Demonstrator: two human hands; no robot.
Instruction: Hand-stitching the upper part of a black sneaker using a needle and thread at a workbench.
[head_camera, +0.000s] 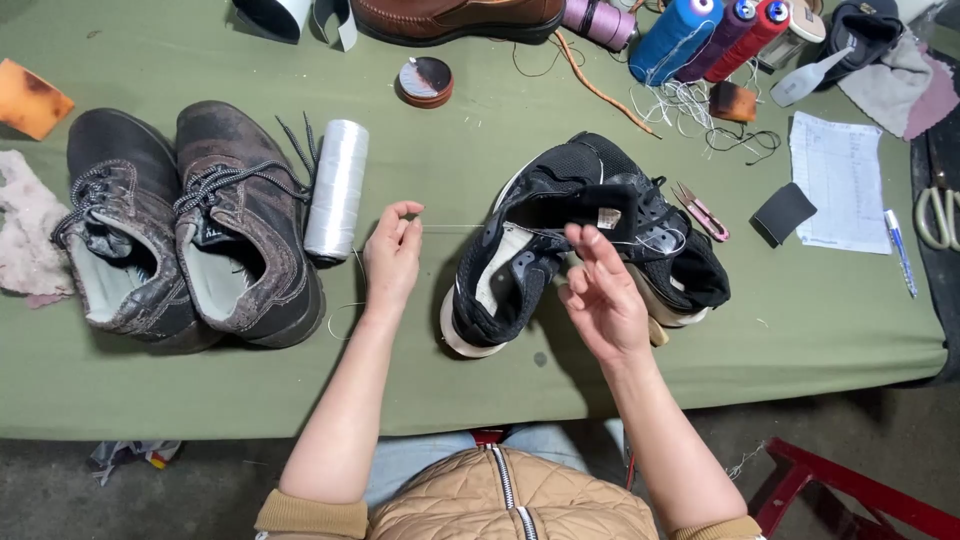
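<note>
My left hand (392, 252) pinches a thin white thread (450, 228) between thumb and fingers, drawn taut toward the black sneaker (560, 240) lying on the green table (450, 380). My right hand (600, 290) hovers just in front of the sneaker's tongue with fingers half curled, touching or almost touching the shoe; whether it holds a needle I cannot tell. A second black sneaker (690, 275) lies partly under the first one. A white thread spool (337, 188) rests left of my left hand.
A pair of worn dark brown shoes (190, 230) sits at the left. Small thread snips (702, 211), a black patch (783, 213), a paper sheet (840, 180) and a pen (900, 250) lie at the right. Coloured thread cones (700, 35), a round tin (425, 80) and a brown shoe (450, 18) line the far edge.
</note>
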